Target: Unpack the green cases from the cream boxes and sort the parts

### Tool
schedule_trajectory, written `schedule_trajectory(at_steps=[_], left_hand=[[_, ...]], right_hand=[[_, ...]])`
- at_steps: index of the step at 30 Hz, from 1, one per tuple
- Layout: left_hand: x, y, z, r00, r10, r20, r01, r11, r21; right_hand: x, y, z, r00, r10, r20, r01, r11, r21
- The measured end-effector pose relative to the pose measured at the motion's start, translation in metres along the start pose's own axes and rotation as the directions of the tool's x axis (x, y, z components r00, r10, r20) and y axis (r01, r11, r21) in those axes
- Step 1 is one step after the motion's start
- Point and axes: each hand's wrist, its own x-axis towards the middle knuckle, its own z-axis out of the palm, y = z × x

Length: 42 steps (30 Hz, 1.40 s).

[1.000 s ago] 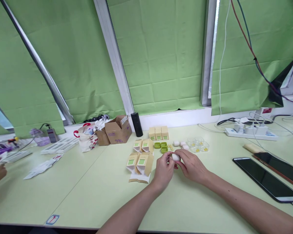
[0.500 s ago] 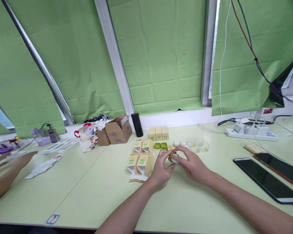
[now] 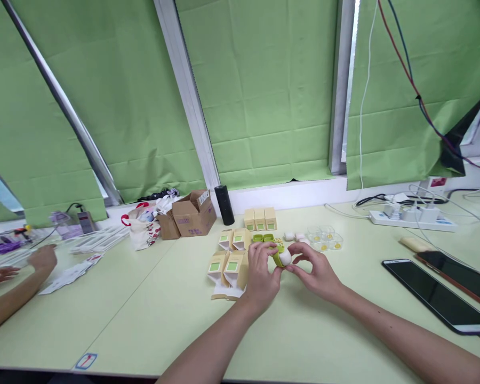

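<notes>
Look, left hand (image 3: 262, 272), grip pinching a small rounded green plastic holder (image 3: 277, 258), lower centre | right hand (image 3: 314, 269), grip pinching the smooth white rounded piece (image 3: 285, 258) poking from it!

A workroom or office, apparently: long table (image 3: 164, 320), power strip (image 3: 412, 223), small cartons (image 3: 260, 219), a co-worker's hand (image 3: 43, 258).

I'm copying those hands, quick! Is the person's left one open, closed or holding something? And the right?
Left hand: closed, holding the green cup.
Right hand: curled at the white piece; whether it grips can't be told.
</notes>
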Motion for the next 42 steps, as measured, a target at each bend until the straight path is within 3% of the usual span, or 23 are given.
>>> schedule_trajectory(at_steps=[4,11,15,19,23,33,42], left_hand=[[-0.002,-0.001,0.002,0.997,0.072,0.035,-0.074,0.996,0.060],[-0.002,0.007,-0.003,0.996,0.010,0.087,-0.016,0.998,0.068],[-0.001,0.011,-0.005,0.998,-0.011,0.068,0.011,1.000,0.002],[-0.002,0.011,-0.002,0.992,-0.059,0.112,0.066,0.996,-0.063],[-0.003,0.011,0.001,0.987,-0.102,0.126,0.119,0.984,-0.136],[-0.002,0.010,0.005,0.955,-0.232,0.183,0.268,0.941,-0.206],[0.003,0.013,0.008,0.948,-0.272,0.166,0.299,0.939,-0.170]], right_hand=[[-0.002,-0.003,0.003,0.999,0.033,0.022,-0.034,0.998,0.050],[-0.002,0.007,-0.002,1.000,0.000,-0.021,0.000,1.000,-0.020],[-0.001,0.013,-0.007,0.989,-0.146,-0.027,0.138,0.972,-0.191],[-0.001,0.014,-0.007,0.947,-0.321,0.012,0.305,0.885,-0.353],[-0.001,0.010,-0.005,0.918,-0.395,0.043,0.376,0.830,-0.412],[0.000,0.006,-0.006,0.921,-0.351,0.171,0.388,0.773,-0.503],[0.001,0.007,-0.003,0.934,-0.299,0.194,0.356,0.757,-0.548]])
